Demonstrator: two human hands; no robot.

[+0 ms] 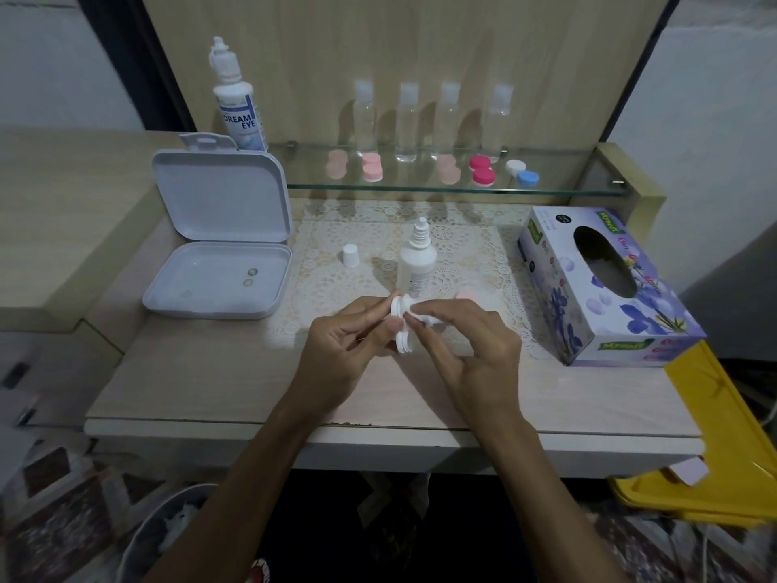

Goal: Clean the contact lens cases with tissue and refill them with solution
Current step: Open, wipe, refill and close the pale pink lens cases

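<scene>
My left hand point(349, 347) holds a white contact lens case point(401, 330) upright above the table, thumb on its middle. My right hand point(466, 342) pinches a small wad of white tissue point(416, 310) and presses it into the case's upper well. Just behind the hands stands a small uncapped solution bottle point(416, 263) on the lace mat, with its white cap point(350, 255) lying to its left. A pink lid point(466, 294) lies behind my right hand, partly hidden.
An open white box point(218, 246) holding two lenses sits at left. A tissue box point(605, 284) lies at right. A glass shelf point(420, 188) carries pink, red and white-blue lens cases and several clear bottles; a large solution bottle point(239, 107) stands at its left.
</scene>
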